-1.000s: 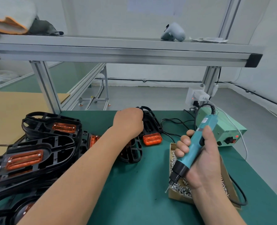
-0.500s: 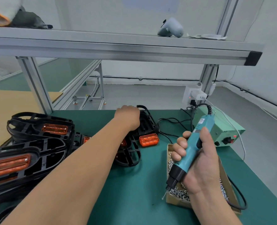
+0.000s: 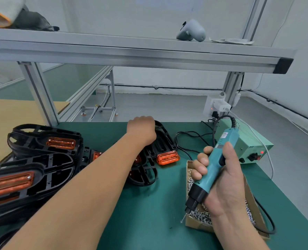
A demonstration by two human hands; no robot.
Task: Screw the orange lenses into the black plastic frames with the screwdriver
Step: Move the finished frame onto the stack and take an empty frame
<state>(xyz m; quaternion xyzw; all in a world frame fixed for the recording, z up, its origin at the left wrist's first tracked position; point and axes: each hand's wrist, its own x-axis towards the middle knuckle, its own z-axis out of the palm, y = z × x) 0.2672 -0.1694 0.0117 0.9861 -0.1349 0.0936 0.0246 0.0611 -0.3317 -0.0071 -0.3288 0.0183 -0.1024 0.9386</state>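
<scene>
Just past the right grip (image 3: 227, 186), a pale green power supply (image 3: 247, 147), red light glowing. Beneath the grip, a cardboard box (image 3: 194, 224) rests on the bench (image 3: 149, 213). High above, a grey controller (image 3: 192, 31) sits on the aluminium shelf (image 3: 131, 56).

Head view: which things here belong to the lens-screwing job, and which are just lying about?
Job: electric screwdriver in the right hand; cardboard box of screws; black frame in the left hand, with its orange lens; stacked frames at left; green power unit.
Lying about, on the shelf: grey controller; paper scrap; dark cloth.
</scene>
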